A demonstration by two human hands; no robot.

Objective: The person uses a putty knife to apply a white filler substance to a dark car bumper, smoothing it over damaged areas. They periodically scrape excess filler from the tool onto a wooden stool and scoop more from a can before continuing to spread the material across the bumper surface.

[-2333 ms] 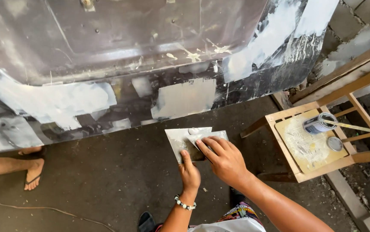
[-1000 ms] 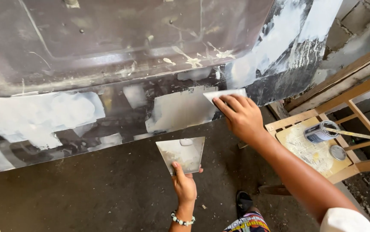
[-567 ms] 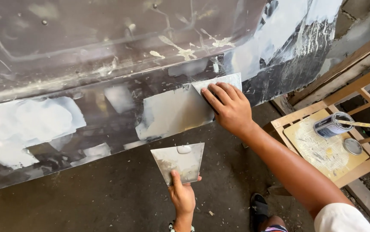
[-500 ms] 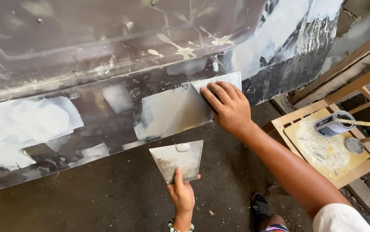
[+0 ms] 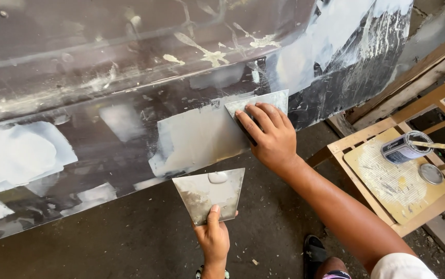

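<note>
Spreader (image 5: 257, 103) seemingly flat beneath fingers (image 5: 261, 120)

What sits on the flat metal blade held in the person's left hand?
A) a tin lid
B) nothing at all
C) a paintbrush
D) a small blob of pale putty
D: the flat blade in the left hand carries a small blob of pale putty near its top edge.

An open round can (image 5: 404, 149) (blue-and-white label) stands on the wooden frame (image 5: 372, 140) at right
</note>
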